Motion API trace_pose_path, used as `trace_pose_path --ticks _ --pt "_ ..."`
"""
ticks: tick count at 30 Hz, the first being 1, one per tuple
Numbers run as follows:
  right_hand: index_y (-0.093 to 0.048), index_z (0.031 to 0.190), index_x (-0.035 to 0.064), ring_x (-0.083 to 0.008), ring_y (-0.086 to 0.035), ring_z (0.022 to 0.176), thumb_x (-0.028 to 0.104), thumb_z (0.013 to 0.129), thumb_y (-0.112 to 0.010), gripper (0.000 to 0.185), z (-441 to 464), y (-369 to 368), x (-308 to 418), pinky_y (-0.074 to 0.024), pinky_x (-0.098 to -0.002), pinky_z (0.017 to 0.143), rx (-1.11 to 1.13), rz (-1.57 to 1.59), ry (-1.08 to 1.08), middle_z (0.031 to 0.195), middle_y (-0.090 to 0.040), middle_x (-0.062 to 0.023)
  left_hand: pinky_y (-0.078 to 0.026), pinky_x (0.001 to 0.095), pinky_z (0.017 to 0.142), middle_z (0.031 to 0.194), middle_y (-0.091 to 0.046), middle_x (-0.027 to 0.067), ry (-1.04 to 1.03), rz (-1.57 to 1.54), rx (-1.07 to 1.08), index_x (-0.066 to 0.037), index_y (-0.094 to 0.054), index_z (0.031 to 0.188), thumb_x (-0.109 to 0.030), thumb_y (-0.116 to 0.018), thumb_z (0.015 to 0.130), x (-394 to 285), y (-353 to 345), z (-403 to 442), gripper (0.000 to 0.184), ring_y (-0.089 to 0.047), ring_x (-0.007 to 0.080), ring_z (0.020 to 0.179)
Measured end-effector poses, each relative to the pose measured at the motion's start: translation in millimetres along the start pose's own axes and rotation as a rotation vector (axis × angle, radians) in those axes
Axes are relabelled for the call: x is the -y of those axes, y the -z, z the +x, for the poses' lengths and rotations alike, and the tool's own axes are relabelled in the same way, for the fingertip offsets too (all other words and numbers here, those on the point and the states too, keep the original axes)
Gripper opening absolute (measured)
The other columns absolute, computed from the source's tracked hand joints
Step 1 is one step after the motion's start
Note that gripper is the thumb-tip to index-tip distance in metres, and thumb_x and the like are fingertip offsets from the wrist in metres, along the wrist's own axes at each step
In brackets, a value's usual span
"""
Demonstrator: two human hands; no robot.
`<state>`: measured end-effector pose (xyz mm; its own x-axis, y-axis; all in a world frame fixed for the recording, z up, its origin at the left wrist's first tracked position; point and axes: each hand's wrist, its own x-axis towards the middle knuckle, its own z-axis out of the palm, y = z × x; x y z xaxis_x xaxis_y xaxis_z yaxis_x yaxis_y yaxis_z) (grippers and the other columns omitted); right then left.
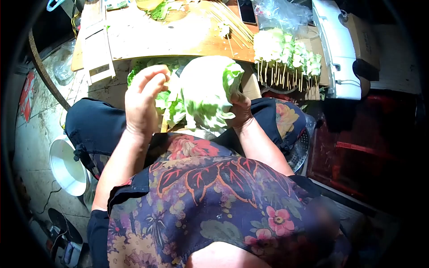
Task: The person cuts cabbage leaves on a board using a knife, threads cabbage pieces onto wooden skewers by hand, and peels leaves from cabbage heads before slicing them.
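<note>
A pale green cabbage head (203, 87) with loose, ruffled outer leaves is held up over my lap. My right hand (241, 108) grips it from the right side, its fingers partly hidden behind the leaves. To the left of the cabbage is my left hand (143, 96), fingers bent and somewhat apart, with nothing visible in them. Loose green leaves (172, 107) lie below and between my hands, in a container that is mostly hidden.
A wooden table (170, 42) stands ahead, bearing bamboo skewers (230, 22), a phone (247, 11) and leaf scraps. Skewered cabbage pieces (286, 53) are bunched at the right beside a white appliance (337, 53). A white bucket (69, 165) is at left, a metal colander (298, 154) at right.
</note>
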<state>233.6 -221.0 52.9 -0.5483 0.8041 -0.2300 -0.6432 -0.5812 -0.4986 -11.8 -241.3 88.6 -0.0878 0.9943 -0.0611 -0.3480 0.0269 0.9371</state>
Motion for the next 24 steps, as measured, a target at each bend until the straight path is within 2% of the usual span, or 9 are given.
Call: trace_pose_path --ticks 1,4,7,9,13,15,17,20,24 --pt "-0.040 0.133 0.0040 -0.0272 -0.050 0.117 0.019 0.071 -0.073 0.072 -5.8 -0.7 0.7 -0.0423 -0.0444 0.100 0.014 0.005 -0.004 0.122 -0.053 -0.0103 -0.042 0.0345 0.090 0.118 -0.055 0.0074 0.073 -0.034 -0.075 -0.005 -0.050 0.127 -0.030 -0.058 0.085 2.8 -0.8 5.1 0.049 -0.052 0.0203 0.106" --pt "-0.040 0.133 0.0018 -0.0316 -0.052 0.116 0.024 0.070 -0.073 0.075 -3.8 -10.2 -4.4 -0.0418 -0.0467 0.100 0.082 0.027 -0.137 0.125 -0.052 -0.0166 -0.034 0.0412 0.102 0.129 -0.046 0.0107 0.366 -0.162 0.108 -0.006 -0.040 0.136 -0.039 -0.072 0.072 8.9 -8.8 9.0 0.079 -0.042 0.0213 0.120" --pt "-0.043 0.131 0.0005 -0.0322 -0.055 0.111 0.029 0.071 -0.072 0.072 5.9 -4.8 -16.6 -0.0440 -0.0473 0.097 0.149 0.129 -0.214 0.120 -0.057 -0.0176 -0.041 0.0369 0.099 0.125 -0.054 0.0112 0.567 -0.449 0.282 -0.004 -0.045 0.132 -0.034 -0.069 0.077 25.3 -8.6 10.2 0.067 -0.051 0.0209 0.115" --pt "-0.044 0.132 0.0032 -0.0282 -0.057 0.110 0.037 0.077 -0.070 0.069 4.8 -14.7 -9.2 -0.0450 -0.0441 0.096 -0.015 -0.004 -0.293 0.120 -0.058 -0.0146 -0.045 0.0359 0.095 0.122 -0.057 0.0101 0.597 -0.592 0.294 -0.003 -0.046 0.130 -0.032 -0.068 0.080 36.0 -5.2 11.3 0.061 -0.056 0.0207 0.110" --pt "-0.045 0.130 0.0027 -0.0190 -0.058 0.107 0.034 0.091 -0.054 0.051 16.2 -16.8 -5.3 -0.0451 -0.0359 0.096 -0.116 -0.357 -0.130 0.118 -0.057 -0.0095 -0.045 0.0406 0.096 0.122 -0.057 0.0107 0.592 -0.746 0.173 -0.005 -0.045 0.131 -0.031 -0.063 0.084 45.4 -7.3 10.8 0.056 -0.056 0.0222 0.111" --pt "-0.044 0.130 0.0012 -0.0169 -0.059 0.098 0.030 0.092 -0.052 0.048 24.5 10.3 -1.7 -0.0492 -0.0303 0.086 -0.112 -1.102 0.287 0.114 -0.058 -0.0081 -0.046 0.0432 0.096 0.122 -0.057 0.0111 0.498 -0.676 0.138 -0.005 -0.045 0.131 -0.029 -0.061 0.084 45.2 -8.7 13.7 0.055 -0.057 0.0238 0.110" --pt "-0.051 0.121 0.0000 -0.0115 -0.059 0.084 0.031 0.092 -0.051 0.043 19.0 -18.1 16.7 -0.0484 -0.0221 0.065 -0.400 -1.024 0.199 0.102 -0.060 -0.0071 -0.050 0.0347 0.089 0.117 -0.061 0.0122 0.424 -0.616 0.118 0.001 -0.052 0.125 -0.021 -0.062 0.083 37.3 -8.5 16.4 0.047 -0.060 0.0202 0.103" --pt "-0.056 0.118 0.0010 -0.0074 -0.057 0.082 0.029 0.091 -0.052 0.039 13.7 -54.2 30.0 -0.0476 -0.0218 0.066 -0.340 -1.043 0.104 0.097 -0.062 -0.0041 -0.048 0.0339 0.091 0.116 -0.061 0.0115 0.369 -0.492 0.076 0.000 -0.053 0.124 -0.023 -0.062 0.082 49.5 -4.6 22.0 0.048 -0.060 0.0206 0.104" --pt "-0.062 0.098 0.0015 -0.0165 -0.062 0.076 0.036 0.073 -0.073 0.044 25.8 -56.0 3.7 -0.0497 -0.0287 0.072 -0.392 -1.493 0.205 0.084 -0.066 -0.0093 -0.046 0.0308 0.088 0.109 -0.062 0.0088 0.268 -0.284 0.099 -0.001 -0.057 0.119 -0.023 -0.066 0.079 42.3 -9.6 17.1 0.047 -0.058 0.0178 0.100"
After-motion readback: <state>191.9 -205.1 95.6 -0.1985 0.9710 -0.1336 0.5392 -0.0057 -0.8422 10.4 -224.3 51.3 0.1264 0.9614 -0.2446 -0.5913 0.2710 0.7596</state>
